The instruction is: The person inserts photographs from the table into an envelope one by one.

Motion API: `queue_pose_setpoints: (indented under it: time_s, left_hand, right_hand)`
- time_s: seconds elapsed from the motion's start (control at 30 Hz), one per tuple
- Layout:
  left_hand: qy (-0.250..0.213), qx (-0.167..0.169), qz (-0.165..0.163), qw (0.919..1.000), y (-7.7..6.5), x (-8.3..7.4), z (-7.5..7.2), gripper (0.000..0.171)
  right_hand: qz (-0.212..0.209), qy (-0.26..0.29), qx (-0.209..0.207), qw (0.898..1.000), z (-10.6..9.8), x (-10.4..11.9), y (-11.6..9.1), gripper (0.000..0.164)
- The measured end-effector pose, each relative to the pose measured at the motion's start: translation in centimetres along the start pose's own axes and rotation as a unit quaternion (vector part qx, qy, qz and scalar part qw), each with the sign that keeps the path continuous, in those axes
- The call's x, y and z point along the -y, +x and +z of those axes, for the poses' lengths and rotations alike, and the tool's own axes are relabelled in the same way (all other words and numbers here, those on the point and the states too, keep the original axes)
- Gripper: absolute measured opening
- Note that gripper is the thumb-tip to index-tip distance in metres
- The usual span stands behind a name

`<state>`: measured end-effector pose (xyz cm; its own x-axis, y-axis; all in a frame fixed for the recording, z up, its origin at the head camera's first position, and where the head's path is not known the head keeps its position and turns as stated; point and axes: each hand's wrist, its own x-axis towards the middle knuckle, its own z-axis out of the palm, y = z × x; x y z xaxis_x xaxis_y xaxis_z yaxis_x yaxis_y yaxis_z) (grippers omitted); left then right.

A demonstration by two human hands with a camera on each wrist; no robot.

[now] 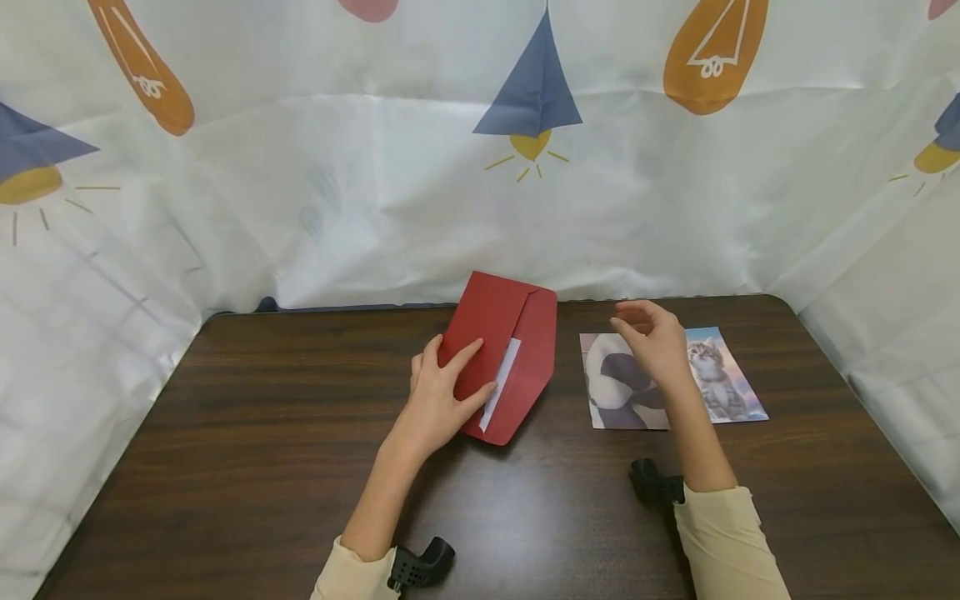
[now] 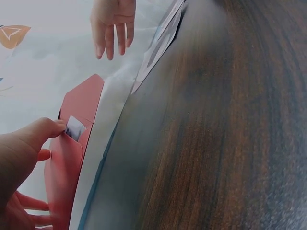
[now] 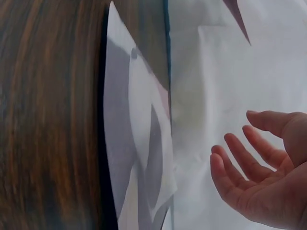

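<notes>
My left hand (image 1: 435, 400) grips a red envelope (image 1: 487, 304) by its left side, with the thumb at the pocket opening. The envelope is tilted and raised off the table, its pointed flap unfolded to the right. A pale card (image 1: 501, 383) shows inside the pocket; in the left wrist view the card (image 2: 75, 128) has a greyish print. My right hand (image 1: 656, 342) hovers empty over two picture cards, fingers loosely bent. One picture card (image 1: 611, 392) carries large grey and white shapes; the kitten card (image 1: 720, 379) beside it is partly behind the hand.
A dark wood-grain table (image 1: 285, 450) lies under everything. A white curtain (image 1: 337, 217) printed with lamps hangs along its far edge and sides. Each wrist wears a black camera mount, the left mount (image 1: 423, 565) and the right mount (image 1: 654, 482).
</notes>
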<state>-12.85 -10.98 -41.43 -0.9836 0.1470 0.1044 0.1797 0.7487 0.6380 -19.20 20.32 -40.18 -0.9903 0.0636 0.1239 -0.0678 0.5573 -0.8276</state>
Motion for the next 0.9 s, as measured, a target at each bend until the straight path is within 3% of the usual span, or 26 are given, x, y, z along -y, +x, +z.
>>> queue_pose_setpoints:
  time_s: [0.23,0.9]
  left_hand:
    - [0.004,-0.002,0.002,1.0000,-0.4,0.1,-0.1,0.066]
    - [0.020,-0.008,0.019,0.9996,-1.1,-0.1,-0.6,0.067]
  right_hand:
    - [0.022,0.007,0.029,0.999,-0.5,-1.1,0.3,0.045]
    - [0.036,-0.050,0.079,0.995,-1.8,-3.2,0.8,0.057]
